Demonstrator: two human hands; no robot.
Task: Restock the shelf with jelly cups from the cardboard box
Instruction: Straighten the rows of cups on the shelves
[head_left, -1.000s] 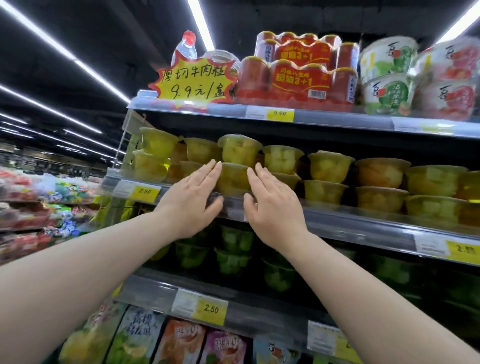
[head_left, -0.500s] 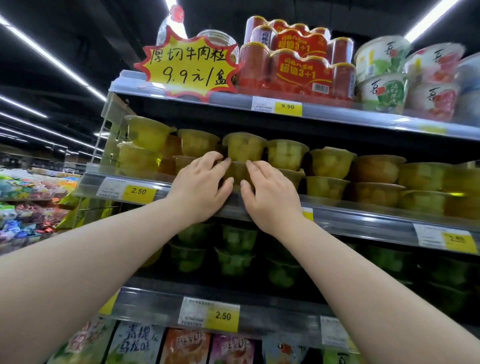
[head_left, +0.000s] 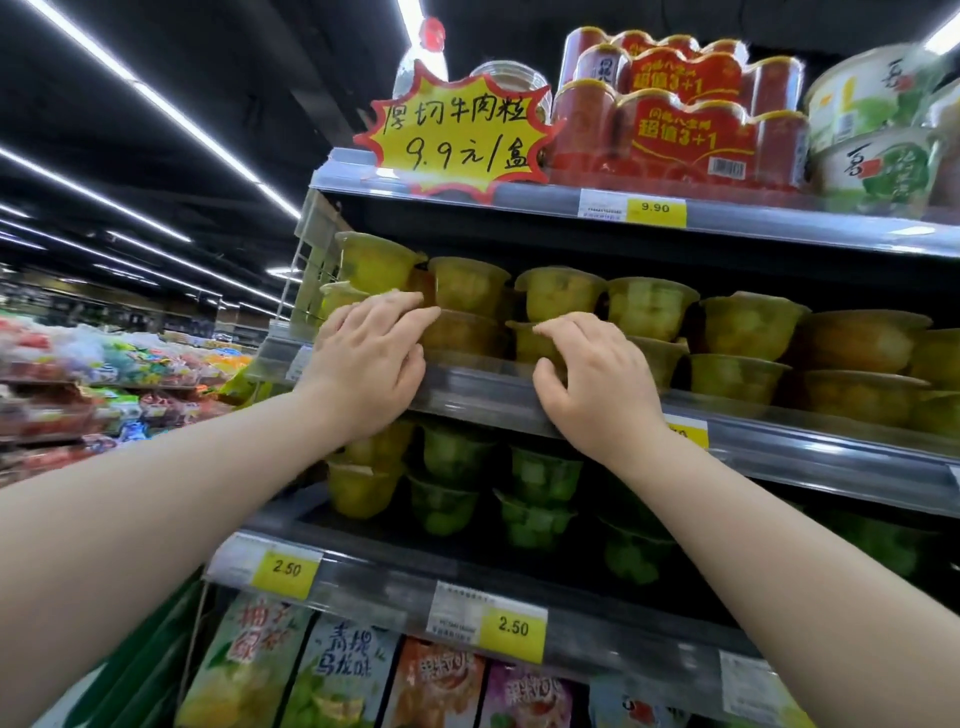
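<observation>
Yellow and amber jelly cups (head_left: 649, 306) stand stacked two high along the middle shelf (head_left: 779, 421). My left hand (head_left: 369, 364) reaches over the shelf edge, and its lightly bent fingertips touch the left side of an amber cup (head_left: 462, 335) in the lower row. My right hand (head_left: 597, 384) is just to the right. Its fingers curl over the rim of a lower yellow cup (head_left: 524, 343), with the thumb at that cup's front. The cardboard box is out of view.
Green jelly cups (head_left: 540, 483) fill the shelf below, above hanging snack pouches (head_left: 337, 675). The top shelf carries red multipacks (head_left: 675, 130), white bowls (head_left: 878, 130) and a yellow starburst price sign (head_left: 457, 135). An aisle with colourful goods (head_left: 104, 374) lies to the left.
Both hands were side by side around one cup. They have moved apart along the shelf, and the right hand's fingers have curled. The view has tilted and shifted right.
</observation>
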